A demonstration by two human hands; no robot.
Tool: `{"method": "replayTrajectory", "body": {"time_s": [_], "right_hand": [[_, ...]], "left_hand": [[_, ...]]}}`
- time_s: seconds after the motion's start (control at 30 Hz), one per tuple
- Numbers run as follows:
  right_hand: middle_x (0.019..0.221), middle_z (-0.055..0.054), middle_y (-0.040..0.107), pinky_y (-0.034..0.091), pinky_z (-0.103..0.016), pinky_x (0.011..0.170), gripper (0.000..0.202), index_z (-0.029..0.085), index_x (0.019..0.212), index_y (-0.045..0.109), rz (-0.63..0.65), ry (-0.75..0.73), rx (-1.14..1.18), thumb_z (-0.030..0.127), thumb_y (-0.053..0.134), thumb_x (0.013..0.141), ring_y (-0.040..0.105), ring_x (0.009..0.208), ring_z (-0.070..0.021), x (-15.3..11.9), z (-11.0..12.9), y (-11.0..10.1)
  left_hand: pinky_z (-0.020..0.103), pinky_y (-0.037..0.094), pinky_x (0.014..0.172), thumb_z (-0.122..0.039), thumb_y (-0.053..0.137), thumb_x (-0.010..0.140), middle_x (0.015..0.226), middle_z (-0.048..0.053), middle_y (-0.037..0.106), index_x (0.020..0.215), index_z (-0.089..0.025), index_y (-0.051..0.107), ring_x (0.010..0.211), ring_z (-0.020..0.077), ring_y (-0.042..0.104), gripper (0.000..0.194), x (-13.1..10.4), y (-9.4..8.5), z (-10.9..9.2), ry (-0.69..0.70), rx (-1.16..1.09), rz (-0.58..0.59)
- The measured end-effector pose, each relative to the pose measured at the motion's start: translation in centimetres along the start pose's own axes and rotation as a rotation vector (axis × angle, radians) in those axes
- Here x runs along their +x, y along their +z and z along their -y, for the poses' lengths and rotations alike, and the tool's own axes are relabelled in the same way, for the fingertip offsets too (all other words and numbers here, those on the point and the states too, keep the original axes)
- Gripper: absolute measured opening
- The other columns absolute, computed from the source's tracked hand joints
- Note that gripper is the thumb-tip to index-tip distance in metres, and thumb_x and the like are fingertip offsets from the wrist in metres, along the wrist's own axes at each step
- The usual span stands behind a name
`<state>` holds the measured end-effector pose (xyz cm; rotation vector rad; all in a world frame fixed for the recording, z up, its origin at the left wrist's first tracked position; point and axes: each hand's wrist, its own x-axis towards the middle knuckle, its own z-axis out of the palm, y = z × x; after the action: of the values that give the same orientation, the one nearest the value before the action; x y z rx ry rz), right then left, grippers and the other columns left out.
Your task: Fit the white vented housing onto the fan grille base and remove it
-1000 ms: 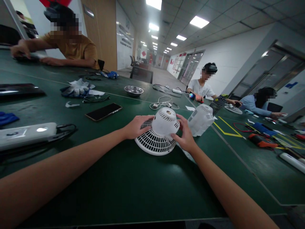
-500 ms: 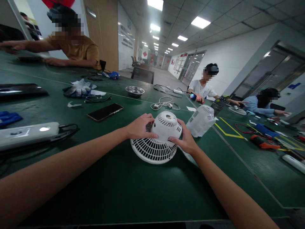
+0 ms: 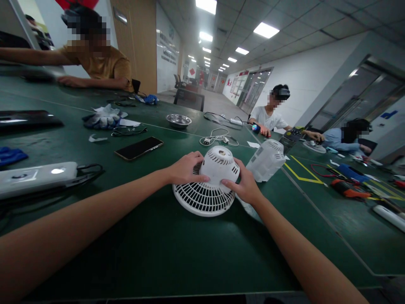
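Note:
A white plastic motor housing (image 3: 218, 171) with vent slots and a hole in its top sits on a round white fan grille (image 3: 202, 202). From the left, my left hand (image 3: 186, 169) grips the housing, thumb across its lower front. My right hand (image 3: 245, 183) closes on the opposite side, its thumb also on the front. The grille lies on the green table (image 3: 177, 261). Just right of my right hand stands a translucent white plastic casing (image 3: 267, 160). Part of the grille's far side is hidden behind the housing and my left hand.
A phone (image 3: 139, 148), a steel bowl (image 3: 179, 120) and a white cable (image 3: 218, 138) lie beyond my hands. Gloves (image 3: 103, 118) and a long white device (image 3: 38, 179) are leftward. An orange-black multimeter (image 3: 349, 188) lies right. Several people sit around the table.
The housing and grille appear shifted very slightly left, with both hands still on the housing. The co-worker at far left has stretched an arm further left.

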<state>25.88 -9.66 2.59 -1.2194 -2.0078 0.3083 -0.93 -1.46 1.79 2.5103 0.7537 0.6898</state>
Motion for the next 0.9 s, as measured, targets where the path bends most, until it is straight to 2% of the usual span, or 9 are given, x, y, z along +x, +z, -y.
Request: {"method": "replayTrajectory", "body": {"time_s": [0.23,0.6,0.9], "right_hand": [[0.133,-0.014,0.067,0.054,-0.055,0.099,0.079,0.022,0.145,0.045,0.01,0.024,0.036,0.049,0.08,0.079,0.067,0.116,-0.0353,0.08,-0.03,0.0],[0.137,-0.015,0.064,0.052,-0.057,0.103,0.084,0.023,0.147,0.042,0.03,0.026,0.051,0.048,0.082,0.077,0.064,0.122,-0.0355,0.11,0.09,-0.01],[0.142,-0.015,0.06,0.05,-0.059,0.105,0.083,0.024,0.148,0.04,0.036,-0.019,-0.025,0.05,0.08,0.079,0.061,0.125,-0.0365,0.11,0.21,-0.06]], "left_hand": [[0.048,0.047,0.094,-0.067,0.066,0.081,0.124,0.013,0.059,0.128,-0.02,0.065,0.111,0.0316,0.056,0.067,0.06,0.22,0.34,0.022,0.011,-0.013],[0.048,0.047,0.094,-0.068,0.068,0.078,0.121,0.014,0.059,0.123,-0.016,0.067,0.11,0.0321,0.057,0.069,0.02,0.07,-0.24,0.002,0.017,-0.02],[0.051,0.047,0.095,-0.065,0.067,0.081,0.127,0.016,0.06,0.127,-0.016,0.065,0.113,0.0339,0.057,0.068,-0.06,-0.05,-0.36,0.006,0.027,-0.008]]}}
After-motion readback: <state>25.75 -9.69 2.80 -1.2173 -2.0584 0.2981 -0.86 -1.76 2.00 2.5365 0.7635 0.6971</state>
